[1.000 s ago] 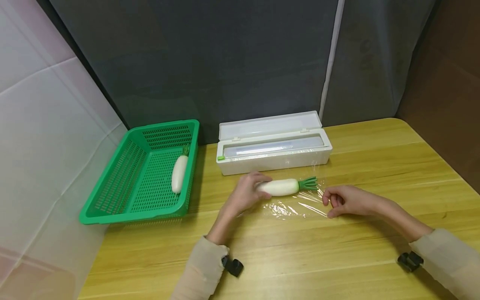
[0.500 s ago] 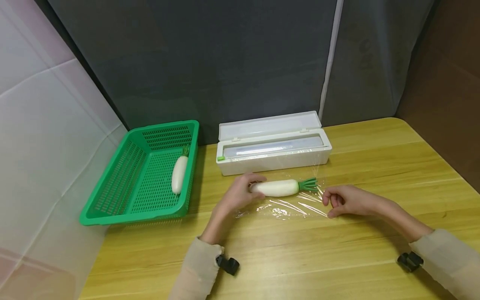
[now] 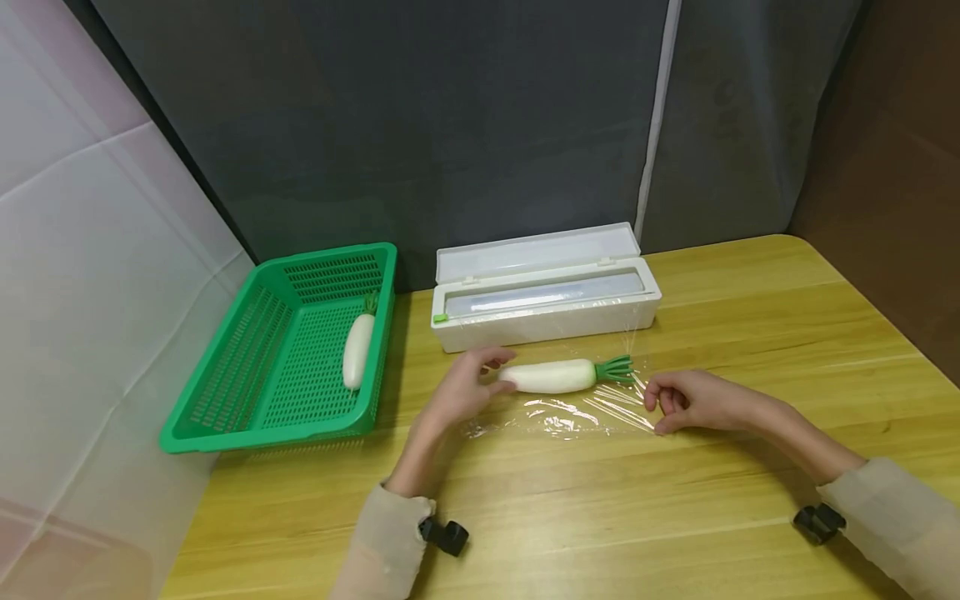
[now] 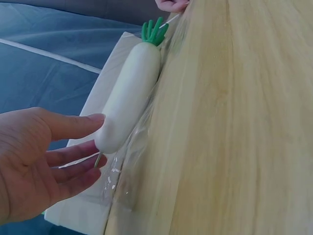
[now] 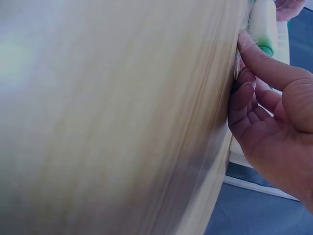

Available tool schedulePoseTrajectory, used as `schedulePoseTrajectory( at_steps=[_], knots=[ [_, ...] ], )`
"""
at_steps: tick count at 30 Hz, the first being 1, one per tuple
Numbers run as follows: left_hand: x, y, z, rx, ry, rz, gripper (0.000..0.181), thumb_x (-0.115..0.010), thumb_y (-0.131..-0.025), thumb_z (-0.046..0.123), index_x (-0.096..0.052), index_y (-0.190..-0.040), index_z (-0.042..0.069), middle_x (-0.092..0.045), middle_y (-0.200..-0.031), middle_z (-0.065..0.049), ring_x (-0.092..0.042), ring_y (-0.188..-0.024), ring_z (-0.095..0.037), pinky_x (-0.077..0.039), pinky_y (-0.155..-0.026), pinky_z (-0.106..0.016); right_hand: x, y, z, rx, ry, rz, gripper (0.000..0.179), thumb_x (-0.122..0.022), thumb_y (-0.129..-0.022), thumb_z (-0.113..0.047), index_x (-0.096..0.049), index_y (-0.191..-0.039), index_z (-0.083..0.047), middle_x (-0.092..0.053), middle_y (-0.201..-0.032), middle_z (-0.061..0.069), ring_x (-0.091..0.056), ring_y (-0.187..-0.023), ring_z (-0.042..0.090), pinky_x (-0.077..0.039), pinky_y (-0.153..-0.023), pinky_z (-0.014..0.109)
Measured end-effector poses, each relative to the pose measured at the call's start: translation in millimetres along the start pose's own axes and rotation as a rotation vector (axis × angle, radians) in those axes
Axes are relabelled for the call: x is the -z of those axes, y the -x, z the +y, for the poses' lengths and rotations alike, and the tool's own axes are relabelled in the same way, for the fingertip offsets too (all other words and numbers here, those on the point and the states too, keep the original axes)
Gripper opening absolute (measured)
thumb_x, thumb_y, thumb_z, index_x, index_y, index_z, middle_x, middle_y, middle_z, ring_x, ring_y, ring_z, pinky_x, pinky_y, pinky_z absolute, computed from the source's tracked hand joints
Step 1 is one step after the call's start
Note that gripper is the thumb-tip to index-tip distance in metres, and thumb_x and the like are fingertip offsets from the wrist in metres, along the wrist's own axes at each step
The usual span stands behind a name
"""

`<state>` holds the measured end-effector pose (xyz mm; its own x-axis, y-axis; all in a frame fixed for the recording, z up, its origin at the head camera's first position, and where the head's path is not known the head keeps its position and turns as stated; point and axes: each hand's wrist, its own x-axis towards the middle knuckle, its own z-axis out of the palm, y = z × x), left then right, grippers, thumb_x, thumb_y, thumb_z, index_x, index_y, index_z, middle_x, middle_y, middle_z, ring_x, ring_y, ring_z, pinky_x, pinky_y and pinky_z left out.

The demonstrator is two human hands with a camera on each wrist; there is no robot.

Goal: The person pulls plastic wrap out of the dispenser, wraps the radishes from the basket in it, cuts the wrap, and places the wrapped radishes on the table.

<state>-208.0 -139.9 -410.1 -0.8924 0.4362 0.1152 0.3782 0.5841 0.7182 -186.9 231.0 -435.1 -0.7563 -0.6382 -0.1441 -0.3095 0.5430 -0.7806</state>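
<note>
A white radish point(image 3: 557, 377) with green stalks lies on a sheet of clear cling film point(image 3: 562, 417) on the table. My left hand point(image 3: 463, 385) is at its tapered end, thumb and fingers spread apart on either side. In the left wrist view, the thumb point(image 4: 80, 126) of that hand overlaps the radish's end and the other fingers lie by its thin root. Beyond the stalks, my right hand point(image 3: 697, 402) pinches the film's right edge, and creases run from its fingers toward the radish. The right wrist view shows its fingers point(image 5: 242, 103) curled close to the tabletop.
Behind the radish stands a white cling film box point(image 3: 551, 325), lid raised, roll inside and film drawn out over its front. A green basket point(image 3: 270, 437) at the left holds another white radish point(image 3: 358, 352). A dark curtain point(image 3: 450, 125) hangs behind the table.
My left hand has slid left along the radish to its tip, and its fingers have loosened. The right hand stays in place at the film's edge.
</note>
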Motion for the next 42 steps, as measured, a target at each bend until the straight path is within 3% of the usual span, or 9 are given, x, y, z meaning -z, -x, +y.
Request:
schedulePoseTrajectory(
  at_steps=[12, 18, 23, 29, 36, 42],
  knots=[
    [12.2, 19.1, -1.2, -0.017, 0.033, 0.091, 0.04, -0.075, -0.087, 0.0, -0.065, -0.125, -0.006, -0.066, -0.123, -0.019, -0.06, -0.112, -0.035, -0.049, -0.099, -0.048, -2, 3.1, 2, 0.05, -0.012, -0.005, 0.025, -0.079, -0.089, -0.019, -0.062, -0.102, -0.007, -0.052, -0.079, -0.003, -0.049, -0.073, 0.008, -0.043, -0.063, 0.023],
    [17.4, 29.1, -2.5, -0.045, -0.003, 0.111, 0.026, -0.075, -0.087, -0.002, -0.069, -0.112, -0.003, -0.068, -0.109, -0.015, -0.063, -0.1, -0.032, -0.055, -0.088, -0.044, -3, 4.6, 3, 0.078, 0.024, 0.011, 0.021, -0.078, -0.09, -0.02, -0.062, -0.098, -0.009, -0.053, -0.078, -0.005, -0.05, -0.073, 0.007, -0.044, -0.063, 0.024],
    [19.9, 38.8, -4.7, -0.038, -0.043, 0.039, 0.017, -0.076, -0.087, 0.0, -0.071, -0.103, -0.001, -0.068, -0.098, -0.011, -0.063, -0.089, -0.023, -0.056, -0.079, -0.038, -4, 4.8, 3, 0.079, 0.039, 0.017, 0.017, -0.078, -0.09, -0.02, -0.063, -0.093, -0.012, -0.054, -0.077, -0.006, -0.051, -0.072, 0.007, -0.045, -0.063, 0.023],
    [20.0, 49.6, -9.7, -0.002, -0.074, -0.073, 0.014, -0.076, -0.089, 0.005, -0.072, -0.102, 0.002, -0.066, -0.094, -0.006, -0.059, -0.086, -0.017, -0.055, -0.078, -0.038, -4, 5.8, 2, 0.123, 0.043, 0.026, 0.013, -0.077, -0.091, -0.019, -0.064, -0.089, -0.015, -0.055, -0.076, -0.008, -0.051, -0.071, 0.006, -0.046, -0.062, 0.023],
    [19.4, 58.9, -14.7, 0.032, -0.063, -0.13, 0.017, -0.08, -0.087, 0.009, -0.071, -0.1, 0.003, -0.065, -0.088, -0.001, -0.057, -0.08, -0.015, -0.051, -0.072, -0.028, -6, 7.3, 1, 0.147, 0.068, 0.045, 0.015, -0.077, -0.091, -0.026, -0.065, -0.089, -0.018, -0.056, -0.077, -0.01, -0.051, -0.071, 0.004, -0.046, -0.062, 0.023],
    [18.7, 63.8, -19.4, 0.033, -0.062, -0.17, 0.019, -0.08, -0.087, 0.011, -0.07, -0.101, 0.004, -0.061, -0.086, 0.002, -0.054, -0.078, -0.014, -0.048, -0.07, -0.026, -5, 10.0, 1, 0.147, 0.093, 0.026, 0.031, -0.084, -0.082, -0.034, -0.063, -0.094, -0.014, -0.054, -0.079, -0.006, -0.05, -0.071, 0.004, -0.045, -0.061, 0.023]
  ],
)
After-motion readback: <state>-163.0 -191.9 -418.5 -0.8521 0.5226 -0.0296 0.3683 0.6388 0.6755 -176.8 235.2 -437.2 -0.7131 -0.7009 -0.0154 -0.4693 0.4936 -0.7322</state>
